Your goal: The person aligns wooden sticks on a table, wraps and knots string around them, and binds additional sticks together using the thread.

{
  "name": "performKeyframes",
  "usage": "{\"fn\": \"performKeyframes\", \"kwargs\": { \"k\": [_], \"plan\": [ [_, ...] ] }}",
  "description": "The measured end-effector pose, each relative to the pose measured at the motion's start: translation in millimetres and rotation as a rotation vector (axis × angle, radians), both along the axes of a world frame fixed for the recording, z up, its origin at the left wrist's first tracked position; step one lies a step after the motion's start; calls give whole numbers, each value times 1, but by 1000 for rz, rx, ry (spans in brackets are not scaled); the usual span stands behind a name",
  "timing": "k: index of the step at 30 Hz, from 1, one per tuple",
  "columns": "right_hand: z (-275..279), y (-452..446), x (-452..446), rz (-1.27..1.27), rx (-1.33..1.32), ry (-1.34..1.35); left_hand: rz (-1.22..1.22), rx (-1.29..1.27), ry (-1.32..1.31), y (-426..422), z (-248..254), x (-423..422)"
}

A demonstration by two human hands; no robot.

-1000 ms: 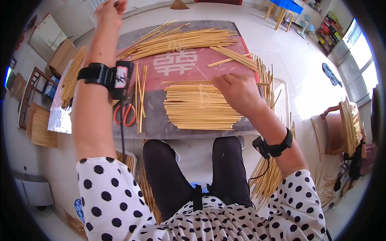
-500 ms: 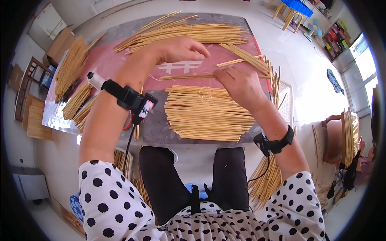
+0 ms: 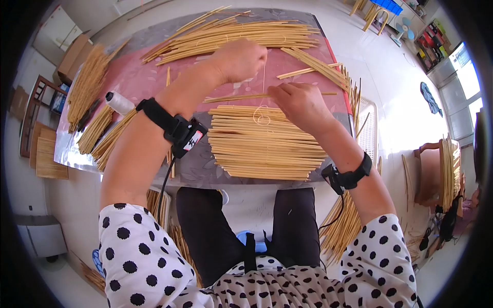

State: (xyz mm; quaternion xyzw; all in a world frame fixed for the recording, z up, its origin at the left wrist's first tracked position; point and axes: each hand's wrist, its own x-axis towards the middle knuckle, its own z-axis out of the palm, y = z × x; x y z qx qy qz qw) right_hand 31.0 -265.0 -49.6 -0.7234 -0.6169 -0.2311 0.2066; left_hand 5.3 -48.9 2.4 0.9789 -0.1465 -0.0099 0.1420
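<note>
Mat (image 3: pixel 267 149): straight, straw-yellow stalks laid side by side, a ribbed slab with uneven ends, on the table (image 3: pixel 192 164), whose glossy top is grey around pinkish red. Single stalk (image 3: pixel 233 98): thin, smooth, lying crosswise just beyond the mat, a narrow gap between.
Right hand (image 3: pixel 304 102): over the mat's far right part, thumb and forefinger pinched closed on the single stalk.
Left hand (image 3: pixel 241 60): raised beyond the mat, fingers curled in, tips together on the thread (image 3: pixel 264 77), fine and pale, running straight down toward the single stalk.
Loop (image 3: pixel 262 116): pale, loosely curled over the mat's far rows.
Spool (image 3: pixel 120 103): white, cylindrical, left of the mat.
Pile (image 3: pixel 246 38): long stalks beyond the mat, ends ragged.
</note>
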Motion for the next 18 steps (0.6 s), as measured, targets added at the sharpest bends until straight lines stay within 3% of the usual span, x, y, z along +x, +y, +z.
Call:
{"fn": "performKeyframes", "kwargs": {
  "k": [2,5,9,11,18],
  "plan": [
    [-8,2,2,-12,-33,28,217,63,-342,2,3,4],
    [-18,4,8,-101,-88,113,405,84,-538,17,3,14],
    [-30,9,11,-200,-157,208,533,21,-553,36,1,17],
    [-31,11,11,-204,-165,229,707,42,-535,40,2,18],
    [-41,14,10,-231,-261,238,822,164,-697,73,1,31]
  ]
}}
